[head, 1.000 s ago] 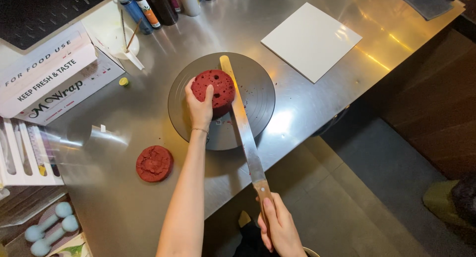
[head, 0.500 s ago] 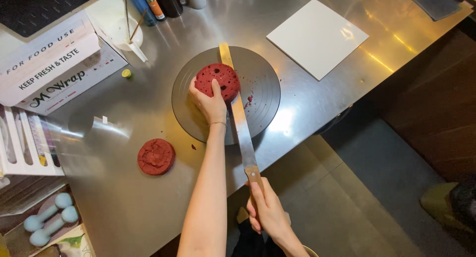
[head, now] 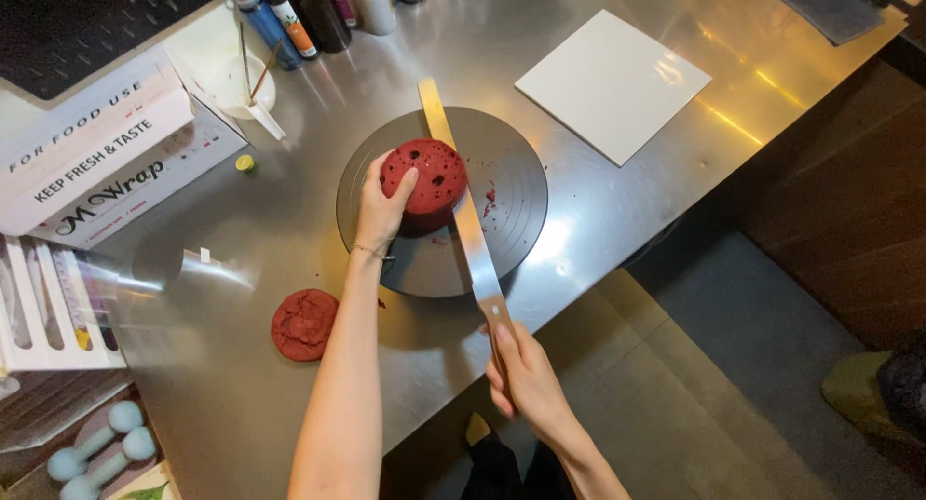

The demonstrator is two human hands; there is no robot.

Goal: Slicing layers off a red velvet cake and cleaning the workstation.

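Two hands work at the near edge of the brushed steel counter [head: 617, 220], where a dark round turntable [head: 511, 187] carries a small round red cake [head: 429, 177]. Since half a second ago the long flat steel knife [head: 463, 220] has slid nearer the person, its blade still level against the cake's right side, so the slicing stroke appears under way. The left hand [head: 381, 206] stays cupped on the cake's left flank; the right hand [head: 516, 370] stays clamped on the wooden handle. A cut red cake disc [head: 304, 324] lies left of the turntable.
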